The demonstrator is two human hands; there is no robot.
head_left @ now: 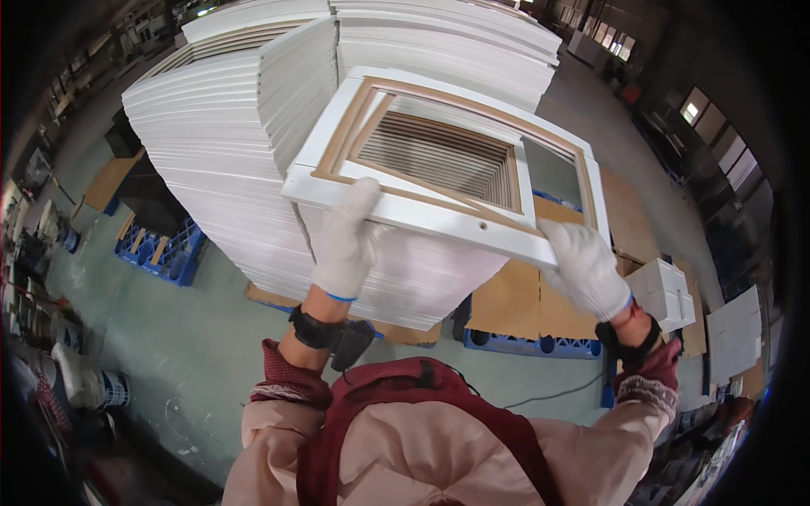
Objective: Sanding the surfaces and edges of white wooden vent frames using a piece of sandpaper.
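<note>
Both my hands wear white knit gloves and grip the near rail of a white rectangular frame (422, 212) with a brown inner edge. My left hand (348, 236) is closed over its near left corner. Around the near right corner, my right hand (582, 263) is wrapped. The frame tilts over a tall stack of similar white frames (380, 268), whose layered inner edges show through its opening. A small round hole sits in the near rail. The fingers under the rail are hidden.
More stacked white frames (202, 126) rise at the left and behind. Blue plastic pallets (173, 253) stand on the green floor, with cardboard sheets (515, 299) on the right one. A white block-like stack (662, 295) is at the right. A dark cable (548, 395) crosses the floor.
</note>
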